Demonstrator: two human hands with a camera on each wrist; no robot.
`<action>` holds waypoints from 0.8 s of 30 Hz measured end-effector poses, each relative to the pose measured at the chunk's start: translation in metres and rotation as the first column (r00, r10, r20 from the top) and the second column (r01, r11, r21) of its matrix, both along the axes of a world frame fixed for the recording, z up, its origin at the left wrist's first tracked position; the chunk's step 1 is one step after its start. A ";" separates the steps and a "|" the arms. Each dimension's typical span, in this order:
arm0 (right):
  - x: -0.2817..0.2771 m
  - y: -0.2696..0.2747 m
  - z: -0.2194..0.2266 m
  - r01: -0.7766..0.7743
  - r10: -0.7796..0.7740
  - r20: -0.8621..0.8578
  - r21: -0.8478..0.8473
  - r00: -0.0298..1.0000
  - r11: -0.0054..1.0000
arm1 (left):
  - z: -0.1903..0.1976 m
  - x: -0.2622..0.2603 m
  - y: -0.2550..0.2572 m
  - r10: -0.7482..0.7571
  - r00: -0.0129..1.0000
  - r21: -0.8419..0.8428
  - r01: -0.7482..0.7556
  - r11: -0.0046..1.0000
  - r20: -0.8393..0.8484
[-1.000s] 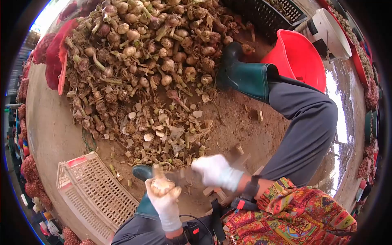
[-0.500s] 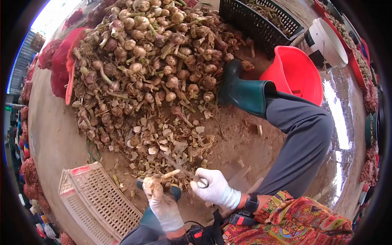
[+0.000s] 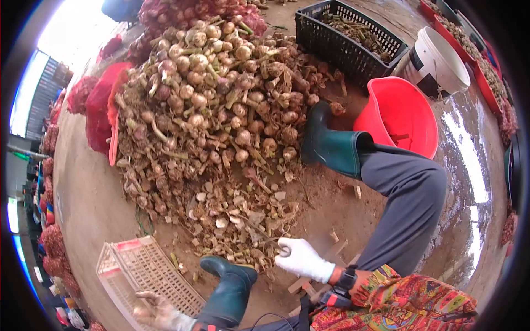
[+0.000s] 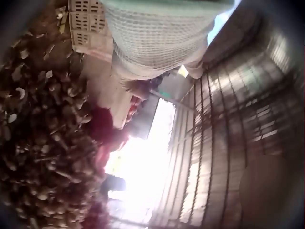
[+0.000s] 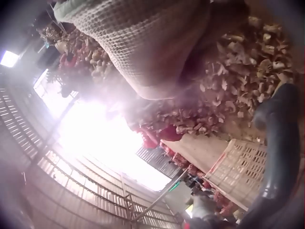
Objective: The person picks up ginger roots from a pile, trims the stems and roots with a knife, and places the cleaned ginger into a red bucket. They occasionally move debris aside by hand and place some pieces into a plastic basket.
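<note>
My right hand, in a white knit glove, grips a knife; the round grey end of its handle shows at the curled fingers. The thin knife blade points up and left over the trimmings. My left hand, gloved with soiled fingertips, is over the cream plastic crate at lower left, fingers spread apart and blurred. No bulb shows between them. In the left wrist view the glove's back hides most of the fingers. A large heap of garlic bulbs with stalks lies ahead.
Cut roots and stalk pieces litter the floor before the heap. Green rubber boots flank the work area. A red tub, white bucket and black crate stand at upper right. Red mesh sacks lie left.
My left hand has moved down and left from beside the knife to over the cream crate, and the garlic bulb it held no longer shows. The right hand keeps the knife.
</note>
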State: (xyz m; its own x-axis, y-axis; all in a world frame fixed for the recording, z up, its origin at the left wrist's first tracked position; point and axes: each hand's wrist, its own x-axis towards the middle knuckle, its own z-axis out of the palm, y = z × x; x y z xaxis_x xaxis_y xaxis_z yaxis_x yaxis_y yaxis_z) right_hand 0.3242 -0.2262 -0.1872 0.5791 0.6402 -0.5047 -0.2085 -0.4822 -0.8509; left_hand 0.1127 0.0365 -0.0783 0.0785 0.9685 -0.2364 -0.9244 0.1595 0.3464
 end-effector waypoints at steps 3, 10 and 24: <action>0.009 0.006 0.014 0.070 -0.063 -0.065 0.119 0.996 0.990 | -0.063 0.040 0.055 -0.160 0.938 -0.039 0.155 0.987 -0.308; 0.046 0.001 -0.001 0.211 -0.237 -0.226 -0.132 0.945 0.969 | -0.238 0.340 0.048 -0.097 -0.132 -0.162 0.689 0.706 -0.986; 0.043 -0.006 -0.008 0.057 0.002 0.470 -0.112 0.883 0.992 | -0.106 0.155 -0.097 -0.788 0.175 -0.417 0.770 0.483 -0.590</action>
